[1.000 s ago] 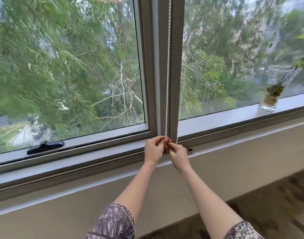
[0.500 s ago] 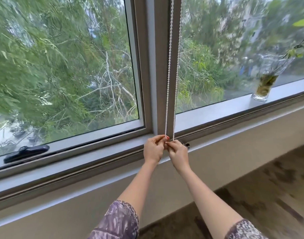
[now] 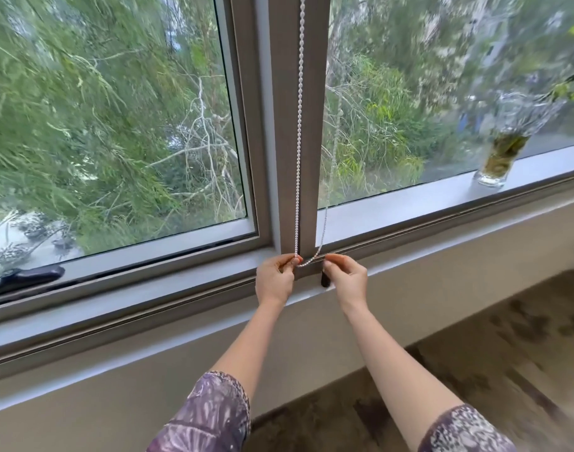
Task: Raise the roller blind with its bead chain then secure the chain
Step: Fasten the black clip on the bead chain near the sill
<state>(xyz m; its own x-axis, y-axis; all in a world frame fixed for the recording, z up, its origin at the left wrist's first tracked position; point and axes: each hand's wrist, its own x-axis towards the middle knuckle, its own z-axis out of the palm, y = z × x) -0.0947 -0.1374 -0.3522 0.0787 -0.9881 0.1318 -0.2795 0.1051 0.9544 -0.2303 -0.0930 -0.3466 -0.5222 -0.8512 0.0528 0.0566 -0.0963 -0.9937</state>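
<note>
Two strands of the white plastic bead chain [image 3: 299, 132] hang vertically above the fingers, joined in a slack loop between both hands. The left hand [image 3: 275, 279] pinches the loop's bottom; the right hand [image 3: 347, 277], fingers curled but seemingly empty, is nearest a small dark fitting [image 3: 324, 280], mostly hidden just below its fingertips. No blind shows.

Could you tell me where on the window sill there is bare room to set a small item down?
The sill is bare between the bead chain and the glass vase. It is crowded at the mullion foot, where the left hand and right hand work beside a dark clip.
</note>
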